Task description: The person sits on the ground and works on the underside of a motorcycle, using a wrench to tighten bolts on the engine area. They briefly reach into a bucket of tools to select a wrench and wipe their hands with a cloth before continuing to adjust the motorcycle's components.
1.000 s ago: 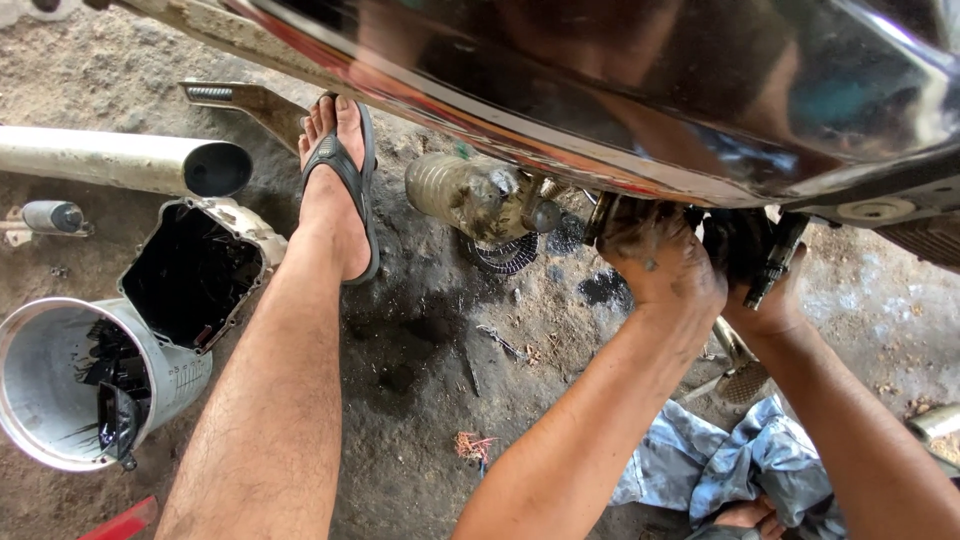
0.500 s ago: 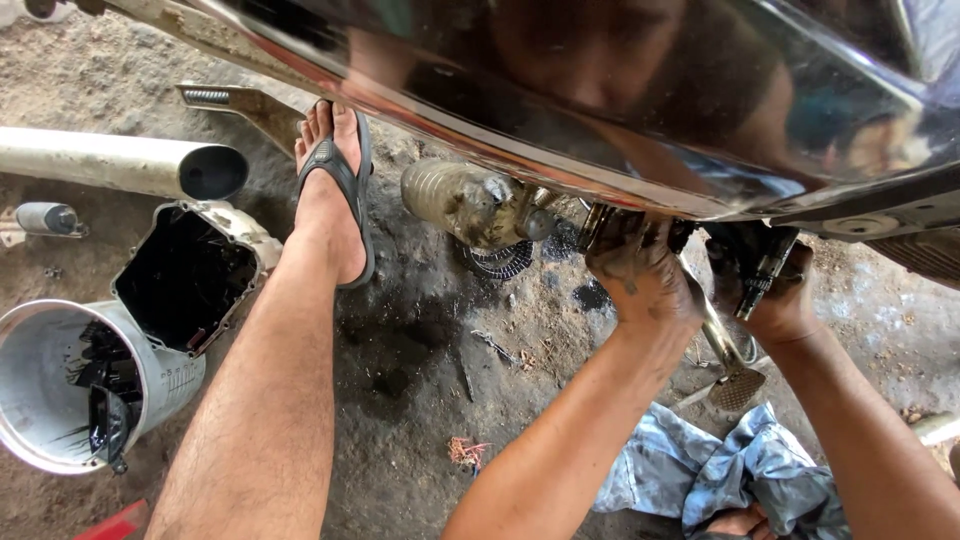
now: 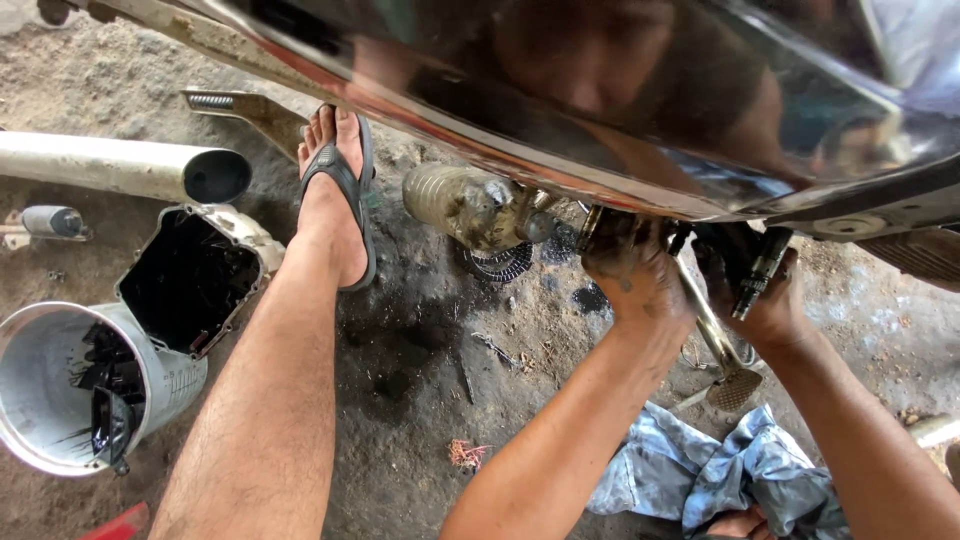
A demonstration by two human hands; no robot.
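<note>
My left hand [image 3: 635, 275], black with grease, reaches up under the shiny dark body panel [image 3: 640, 110] of a motorcycle, fingers curled out of sight on a part there. My right hand [image 3: 765, 300] is beside it, closed around a dark ribbed metal part [image 3: 758, 270] under the same panel. A chrome lever with a pedal pad [image 3: 735, 385] runs down between my forearms. What the left hand's fingers grip is hidden by the panel.
A dirty plastic bottle [image 3: 465, 205] lies under the bike. My bare leg in a grey sandal [image 3: 345, 190] stretches over oil-stained ground. A white bucket [image 3: 60, 400], an oily metal cover [image 3: 195, 275], a pale pipe [image 3: 120, 165] lie left; a blue rag [image 3: 700, 470] below.
The view has shifted slightly and both hands have stayed under the panel, moving a little left. The leg and the things on the ground have not moved.
</note>
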